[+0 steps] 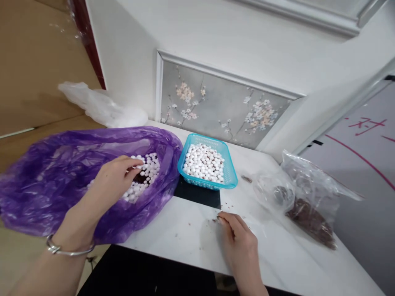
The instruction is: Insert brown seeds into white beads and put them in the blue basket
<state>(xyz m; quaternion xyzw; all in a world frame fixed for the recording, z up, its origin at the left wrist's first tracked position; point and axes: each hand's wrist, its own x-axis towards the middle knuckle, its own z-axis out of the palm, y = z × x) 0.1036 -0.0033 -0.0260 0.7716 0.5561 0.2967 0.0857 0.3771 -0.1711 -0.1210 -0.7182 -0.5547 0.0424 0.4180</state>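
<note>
My left hand (112,179) reaches into an open purple plastic bag (55,181) and its fingers close on the small white round seeds (145,174) heaped inside. A silver bangle (69,248) sits on that wrist. My right hand (237,242) rests on the white table (191,230), fingers curled, with the fingertips pinched on a tiny brown bit I cannot make out. A turquoise plastic basket (230,179) full of the same white seeds stands just beyond, between the two hands.
A clear plastic bag (305,197) holding brown husks lies at the right. A crumpled white bag (101,107) lies behind the purple one. Brown flecks dot the table. A floral wall panel (222,107) stands behind, and a dark square (197,193) sits under the basket.
</note>
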